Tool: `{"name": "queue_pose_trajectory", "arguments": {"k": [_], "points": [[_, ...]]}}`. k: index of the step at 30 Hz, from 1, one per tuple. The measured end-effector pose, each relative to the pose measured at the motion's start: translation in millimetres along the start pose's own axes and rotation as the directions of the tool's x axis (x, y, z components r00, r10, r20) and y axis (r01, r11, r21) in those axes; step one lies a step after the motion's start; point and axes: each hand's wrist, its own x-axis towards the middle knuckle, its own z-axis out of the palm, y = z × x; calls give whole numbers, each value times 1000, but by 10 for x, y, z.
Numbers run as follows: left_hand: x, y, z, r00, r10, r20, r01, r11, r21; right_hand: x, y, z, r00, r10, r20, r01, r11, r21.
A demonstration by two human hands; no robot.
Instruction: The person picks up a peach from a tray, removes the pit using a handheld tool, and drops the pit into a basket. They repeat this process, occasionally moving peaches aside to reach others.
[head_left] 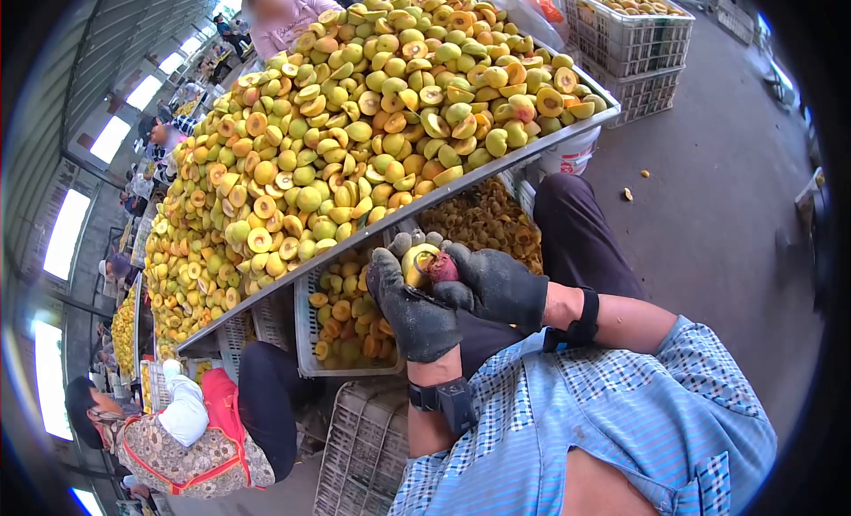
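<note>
Both my hands wear dark, dirty work gloves and meet in front of the sloping table edge. My left hand [409,308] is closed around a yellow-green peach half [417,265], its fingertips curled over the far side. Against the fruit, my right hand [498,285] grips a dark-red, rounded piece [442,268], mostly covered by the glove, whose kind I cannot tell. Just below my hands, a white crate [306,334] holds peach halves. Behind my right hand lies a heap of brown peach pits [487,216].
A metal-edged table [390,222] bears a large pile of halved peaches [355,135]. Stacked crates [631,46] stand at the far right, near a white bucket [572,152]. An upturned crate [362,445] is beside my left arm. A co-worker [195,436] sits at lower left.
</note>
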Motion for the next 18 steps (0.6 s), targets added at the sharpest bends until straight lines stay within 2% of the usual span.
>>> {"name": "queue_pose_trajectory", "arguments": {"k": [2,4,8,11,13,14,16,18], "points": [[-8,49,19,1000,-3,-28,3,1000,-20,11,29,-62,998,-59,34,59,998,3],[31,106,34,994,19,111,-20,1000,12,24,56,-103,983,-176,48,171,981,86],[94,149,56,981,22,191,-22,1000,-3,32,85,-76,984,-173,52,167,981,103],[26,137,161,976,29,217,-28,1000,-10,45,39,-80,987,-157,-12,158,986,59],[-52,147,264,982,103,161,-119,988,95,72,65,-124,992,-124,-24,122,990,-75],[-63,152,277,981,99,164,-116,989,96,98,79,-160,992,-122,-29,119,990,-76],[-73,146,324,965,158,207,-208,947,246,157,107,-282,984,-180,0,176,963,-203],[-61,146,380,951,179,252,-245,934,260,193,131,-337,976,-216,-14,209,959,-191]]}}
